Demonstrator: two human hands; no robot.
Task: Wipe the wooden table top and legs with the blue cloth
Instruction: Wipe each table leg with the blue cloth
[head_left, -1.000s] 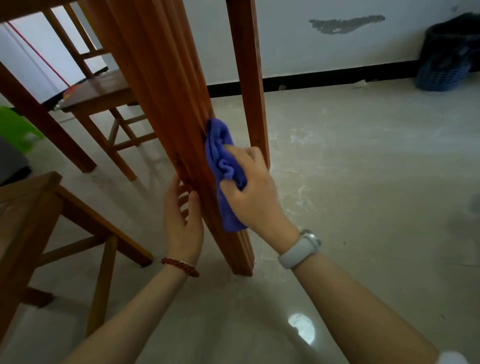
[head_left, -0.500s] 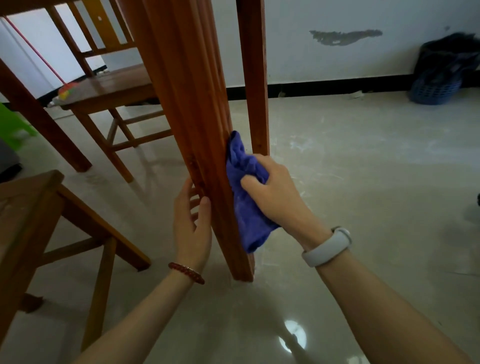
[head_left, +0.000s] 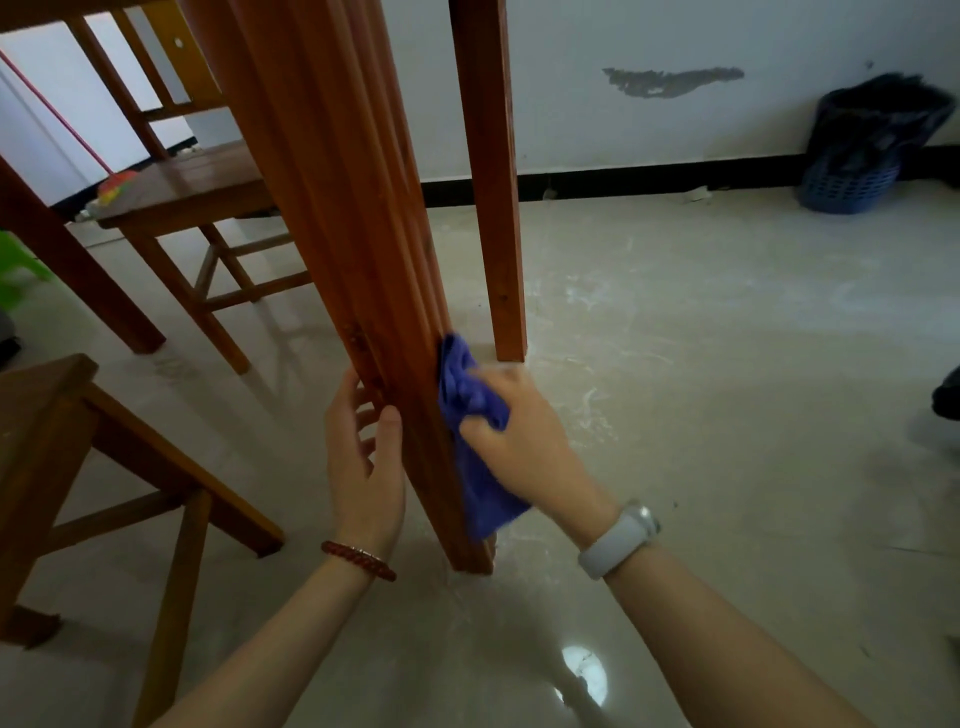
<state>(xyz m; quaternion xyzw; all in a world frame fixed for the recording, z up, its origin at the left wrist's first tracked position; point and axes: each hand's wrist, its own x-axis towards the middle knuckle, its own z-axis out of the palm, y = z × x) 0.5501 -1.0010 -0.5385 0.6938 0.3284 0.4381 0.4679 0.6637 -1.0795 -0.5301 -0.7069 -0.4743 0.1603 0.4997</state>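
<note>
Pressing blue cloth (head_left: 470, 410) against table leg (head_left: 363, 260) with right hand (head_left: 524, 447), fingers clutching it; left hand (head_left: 363, 457) gripping leg.

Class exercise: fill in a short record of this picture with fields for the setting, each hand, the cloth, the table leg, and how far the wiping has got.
setting: tiled floor, wooden chair behind
left hand: holds the near table leg, low down
right hand: grips the blue cloth, pressing it on the leg's right side
cloth: bunched, lower end hanging near the leg's foot
stage: wiping the leg's lower part
</note>
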